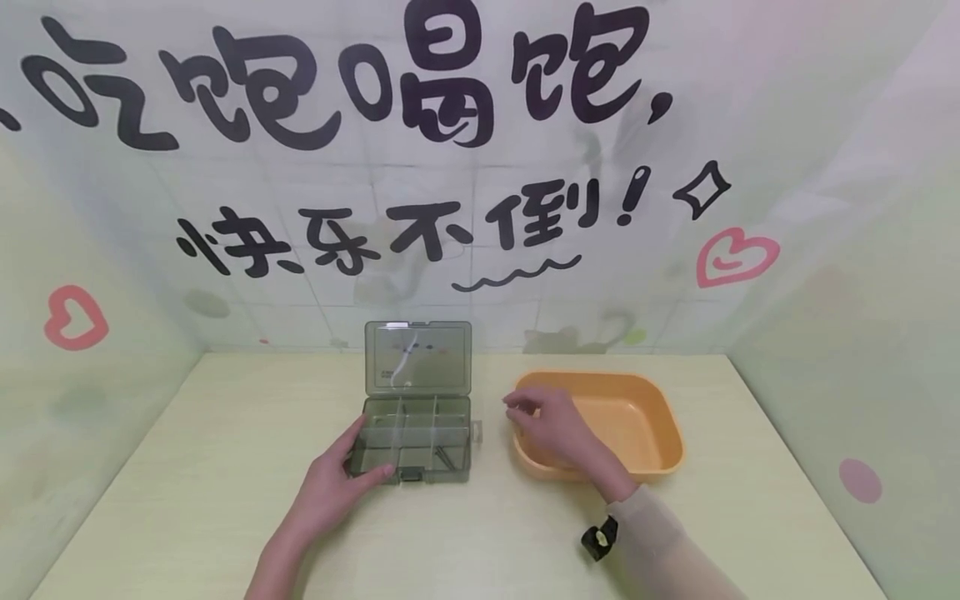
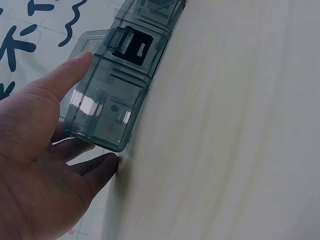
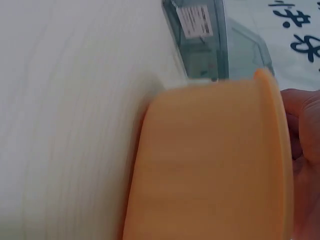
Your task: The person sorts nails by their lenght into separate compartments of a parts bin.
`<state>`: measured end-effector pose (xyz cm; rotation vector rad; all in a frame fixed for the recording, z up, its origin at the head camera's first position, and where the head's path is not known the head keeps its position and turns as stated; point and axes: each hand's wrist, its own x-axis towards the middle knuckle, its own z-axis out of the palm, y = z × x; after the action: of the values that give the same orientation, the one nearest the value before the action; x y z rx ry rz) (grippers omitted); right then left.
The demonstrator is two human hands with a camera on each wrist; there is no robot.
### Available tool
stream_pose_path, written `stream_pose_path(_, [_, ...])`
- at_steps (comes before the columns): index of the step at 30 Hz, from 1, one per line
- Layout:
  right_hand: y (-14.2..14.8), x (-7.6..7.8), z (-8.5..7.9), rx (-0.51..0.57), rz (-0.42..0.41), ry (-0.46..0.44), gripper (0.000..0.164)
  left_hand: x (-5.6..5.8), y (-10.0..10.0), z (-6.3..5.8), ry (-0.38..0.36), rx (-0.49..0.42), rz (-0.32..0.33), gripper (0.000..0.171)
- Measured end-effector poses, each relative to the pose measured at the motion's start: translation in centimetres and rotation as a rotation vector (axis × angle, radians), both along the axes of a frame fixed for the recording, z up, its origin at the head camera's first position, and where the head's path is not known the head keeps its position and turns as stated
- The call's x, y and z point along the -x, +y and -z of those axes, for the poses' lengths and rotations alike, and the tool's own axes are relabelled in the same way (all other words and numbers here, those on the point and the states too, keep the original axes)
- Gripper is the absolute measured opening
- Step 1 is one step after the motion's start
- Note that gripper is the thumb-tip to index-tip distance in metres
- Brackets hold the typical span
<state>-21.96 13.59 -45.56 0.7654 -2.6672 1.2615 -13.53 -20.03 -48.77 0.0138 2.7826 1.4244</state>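
A grey-green see-through compartment box (image 1: 416,437) stands on the table with its lid (image 1: 418,358) raised at the back. My left hand (image 1: 330,483) holds the box at its left front corner, thumb at the front edge and fingers along the left side. Several thin dark pieces, perhaps screws, (image 1: 445,457) lie in the front right compartment. My right hand (image 1: 555,423) is over the left rim of an orange basin (image 1: 660,417), its thumb and fingertips close together. Whether something small is between them cannot be made out. The basin's wall hides most of that hand in the right wrist view.
The pale wooden table (image 1: 480,542) is bordered by a back wall with black lettering and by side walls (image 1: 840,375). A clear side tab (image 1: 477,431) sticks out from the box toward the basin. A black band (image 1: 600,538) is at my right wrist.
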Motion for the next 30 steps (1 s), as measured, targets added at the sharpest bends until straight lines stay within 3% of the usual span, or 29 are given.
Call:
stream_pose_path(2, [0.7,0.7,0.2,0.013,0.024,0.001,0.014,0.0,-0.1,0.0,0.001,0.0,-0.003,0.098])
stream_pose_path(7, [2.2,2.0,0.3,0.024,0.065,-0.094,0.018,0.1,-0.1,0.1,0.001,-0.005,-0.002,0.098])
stream_pose_path(14, [4.0,3.5,1.0,-0.075,0.053,-0.163,0.023,0.1,-0.2,0.2,-0.003,-0.013,0.004,0.099])
stream_pose_path(20, [5.1,4.1,1.7,-0.109,0.119,-0.177,0.027,0.3,-0.3,0.1,-0.017,-0.025,0.009,0.097])
stream_pose_path(24, [5.5,4.3,1.7,-0.125,0.14,-0.149,0.027,0.3,-0.3,0.2,-0.019,-0.026,0.006,0.097])
stream_pose_path(30, [6.0,4.6,1.9,-0.199,0.078,-0.033,0.02,0.1,-0.2,0.0,-0.032,-0.015,0.004,0.098])
